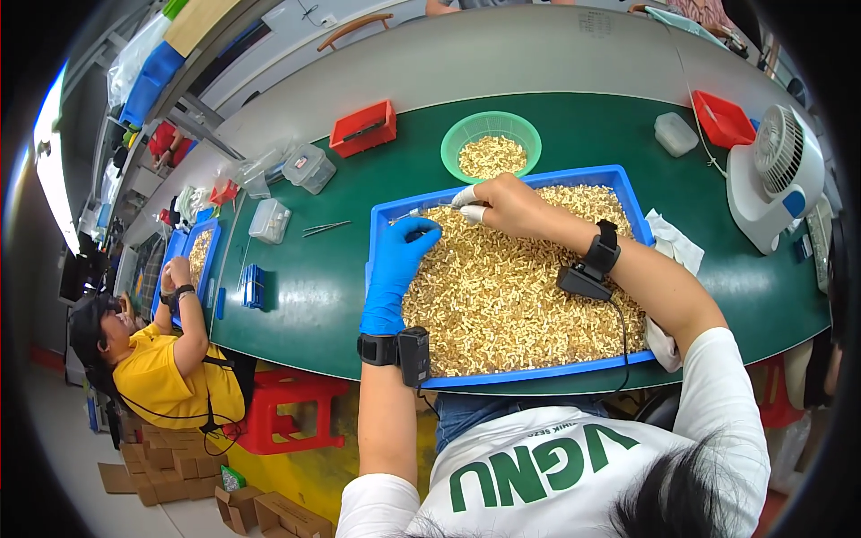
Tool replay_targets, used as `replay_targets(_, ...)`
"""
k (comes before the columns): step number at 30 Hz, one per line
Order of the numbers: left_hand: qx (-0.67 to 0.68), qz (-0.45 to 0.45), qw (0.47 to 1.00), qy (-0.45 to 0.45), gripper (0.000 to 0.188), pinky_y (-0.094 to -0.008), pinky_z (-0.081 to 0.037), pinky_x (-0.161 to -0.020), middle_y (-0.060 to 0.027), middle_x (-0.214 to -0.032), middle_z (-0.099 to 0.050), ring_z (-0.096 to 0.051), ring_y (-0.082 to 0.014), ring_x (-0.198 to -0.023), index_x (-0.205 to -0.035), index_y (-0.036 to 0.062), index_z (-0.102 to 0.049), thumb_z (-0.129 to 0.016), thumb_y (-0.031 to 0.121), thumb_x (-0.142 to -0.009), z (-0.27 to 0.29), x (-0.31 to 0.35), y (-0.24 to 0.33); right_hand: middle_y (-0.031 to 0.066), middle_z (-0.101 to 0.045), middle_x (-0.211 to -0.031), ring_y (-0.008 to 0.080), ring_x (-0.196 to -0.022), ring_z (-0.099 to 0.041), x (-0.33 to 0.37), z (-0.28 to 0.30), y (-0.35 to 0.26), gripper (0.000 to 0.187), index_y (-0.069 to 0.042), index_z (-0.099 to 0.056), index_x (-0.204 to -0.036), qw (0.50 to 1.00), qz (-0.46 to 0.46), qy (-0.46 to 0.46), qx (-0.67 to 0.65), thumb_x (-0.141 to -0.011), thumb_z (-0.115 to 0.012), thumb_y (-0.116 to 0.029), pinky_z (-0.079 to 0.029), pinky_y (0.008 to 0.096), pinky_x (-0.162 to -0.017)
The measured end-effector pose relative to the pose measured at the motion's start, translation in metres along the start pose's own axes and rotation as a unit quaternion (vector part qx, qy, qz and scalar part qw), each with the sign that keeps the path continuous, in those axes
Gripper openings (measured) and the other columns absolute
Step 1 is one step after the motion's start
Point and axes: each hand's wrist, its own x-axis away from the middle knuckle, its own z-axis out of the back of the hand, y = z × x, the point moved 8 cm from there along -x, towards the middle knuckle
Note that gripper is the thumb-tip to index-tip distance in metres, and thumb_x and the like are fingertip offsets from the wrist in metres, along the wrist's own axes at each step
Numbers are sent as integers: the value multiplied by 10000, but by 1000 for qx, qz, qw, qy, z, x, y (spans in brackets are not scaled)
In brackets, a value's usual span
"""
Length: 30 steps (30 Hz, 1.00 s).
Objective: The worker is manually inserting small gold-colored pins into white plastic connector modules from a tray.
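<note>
A shallow blue tray (538, 377) full of small gold-coloured cylindrical pieces (520, 296) lies before me on the green mat. My left hand (402, 255), in a blue glove, is over the tray's left edge with its fingers curled in; whatever they hold is hidden. Close by, near the far left corner, my right hand (513, 206) has white covers on its fingertips. Its thumb and fingers are pinched together, on something too small to name. Both wrists carry black strapped devices.
Beyond the tray stands a green basket (446, 148) with more pieces. A red bin (363, 130), clear containers (269, 221), tweezers (326, 229) and a blue block (253, 287) are leftward. A white fan (776, 175) stands right. A co-worker in yellow (184, 372) works at another tray.
</note>
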Motion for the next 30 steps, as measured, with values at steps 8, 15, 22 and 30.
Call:
replay_targets(8, 508, 28, 860, 42, 135, -247, -444, -667, -56, -847, -615, -554, -120, -694, -920, 14, -612, -616, 90, -809, 4, 2, -1, 134, -658, -786, 228, -691, -647, 6, -1, -23, 198, -13, -633, -981, 999, 46, -1, -24, -803, -592, -91, -495, 318, -619)
replay_targets(15, 557, 44, 829, 32, 152, -240, -450, -682, -47, -831, -612, -558, -113, -695, -949, 28, -605, -619, 86, -809, -8, 1, 2, 130, -655, -756, 225, -672, -644, 4, 1, -23, 190, -11, -634, -970, 998, 46, 8, -36, -805, -592, -93, -490, 313, -602)
replay_targets(22, 441, 9, 891, 107, 153, -234, -443, -698, -37, -843, -612, -553, -103, -730, -944, 29, -614, -627, 86, -802, -1, 2, 10, 104, -652, -728, 168, -604, -616, 3, -1, -16, 185, -2, -628, -965, 999, 33, 18, -22, -825, -583, -114, -473, 287, -554)
replay_targets(30, 421, -28, 900, 108, 118, -252, -464, -718, -47, -862, -586, -547, -115, -745, -940, 26, -579, -582, 26, -822, 4, 6, 23, 22, -612, -690, 43, -536, -488, 8, -20, 1, 189, -5, -614, -936, 923, -186, -91, -323, -876, -551, -173, -398, 205, -480)
